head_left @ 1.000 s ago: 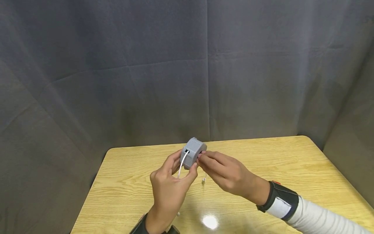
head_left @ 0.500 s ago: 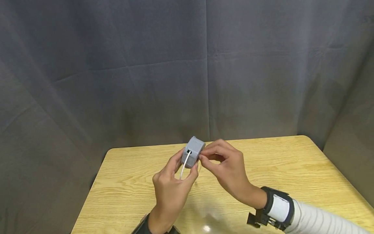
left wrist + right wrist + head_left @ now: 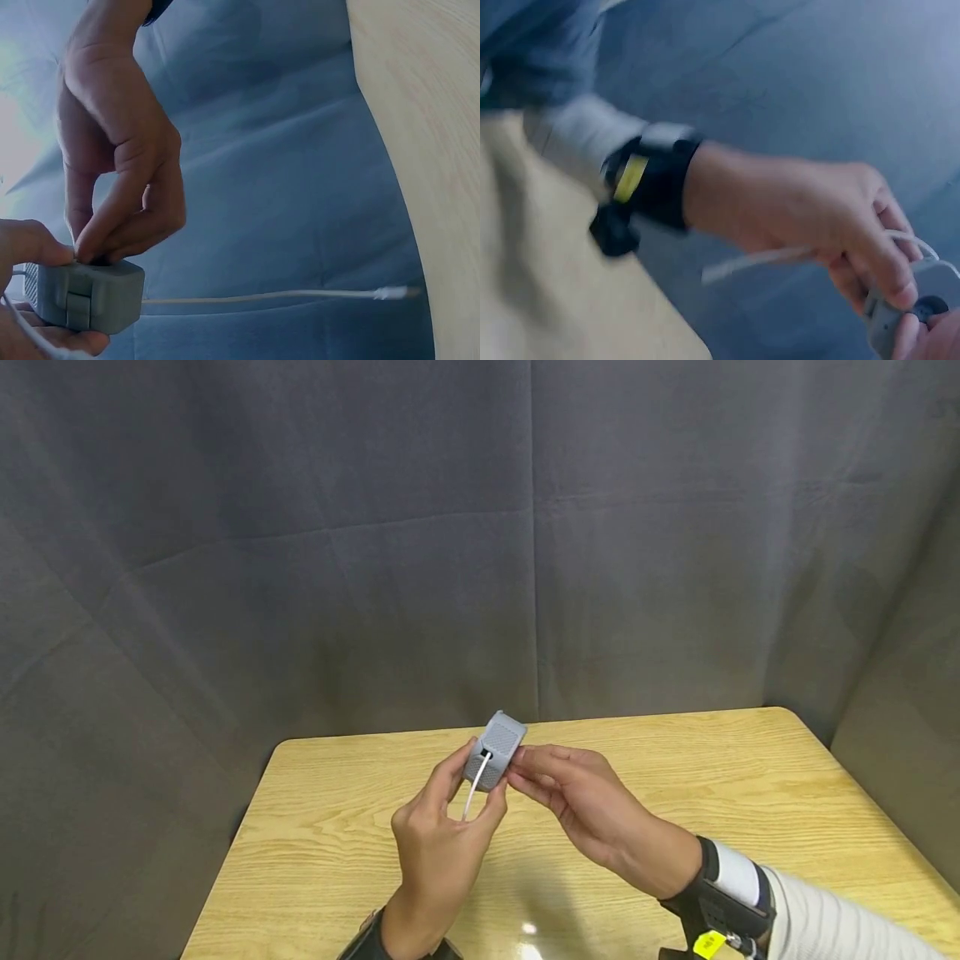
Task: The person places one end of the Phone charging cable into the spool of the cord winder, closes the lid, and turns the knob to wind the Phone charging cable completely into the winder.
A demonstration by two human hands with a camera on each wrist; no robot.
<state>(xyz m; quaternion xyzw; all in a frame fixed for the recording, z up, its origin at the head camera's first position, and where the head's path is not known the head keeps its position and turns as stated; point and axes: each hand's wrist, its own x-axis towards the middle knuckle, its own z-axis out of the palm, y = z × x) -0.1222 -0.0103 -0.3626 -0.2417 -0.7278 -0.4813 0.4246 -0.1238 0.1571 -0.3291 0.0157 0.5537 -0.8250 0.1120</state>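
My left hand (image 3: 438, 852) holds a small grey cable winder (image 3: 497, 752) between thumb and fingers, tilted above the table. A white cable (image 3: 475, 789) comes out of a dark slot in it and runs down toward the palm. Bent against the winder's right face are the fingertips of my right hand (image 3: 600, 810). In the right wrist view its thumb lies at a dark round knob (image 3: 931, 306) in that face; the exact grip is partly hidden. Another length of white cable (image 3: 262, 296) sticks out from the winder in the left wrist view, ending in a plug (image 3: 391, 292).
A wooden table (image 3: 315, 827) lies under both hands, its far edge just behind the winder. Grey curtains (image 3: 375, 568) hang behind it and along the sides. Black straps (image 3: 716, 893) circle the wrists.
My right hand has rolled at the wrist, its fingers shifting at the winder's right face. The hanging cable end below the winder is out of sight in the head view. My left hand barely moves.
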